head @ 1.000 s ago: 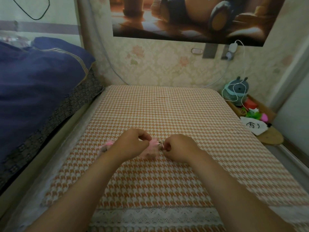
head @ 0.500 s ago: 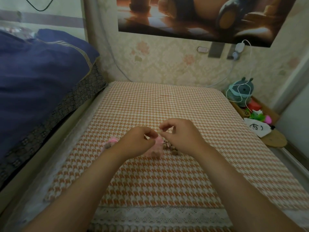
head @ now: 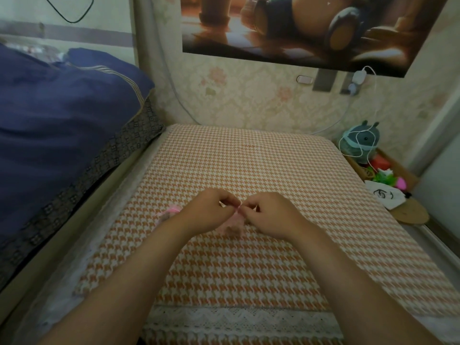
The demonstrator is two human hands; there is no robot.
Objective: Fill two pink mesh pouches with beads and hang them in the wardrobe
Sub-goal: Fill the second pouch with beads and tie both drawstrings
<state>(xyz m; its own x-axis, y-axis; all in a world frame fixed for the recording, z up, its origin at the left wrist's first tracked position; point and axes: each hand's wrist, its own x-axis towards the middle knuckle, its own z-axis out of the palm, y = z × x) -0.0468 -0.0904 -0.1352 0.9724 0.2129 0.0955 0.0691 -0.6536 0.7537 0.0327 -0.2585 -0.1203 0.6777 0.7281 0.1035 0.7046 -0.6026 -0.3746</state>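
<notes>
A pink mesh pouch [head: 232, 224] is pinched at its top between the left hand [head: 206, 212] and right hand [head: 270, 215], both closed on it, its body resting on the checked bench [head: 249, 165]. A second pouch [head: 169, 211] lies behind the left wrist. Loose beads seen half a second ago are now hidden (right hand lowered).
</notes>
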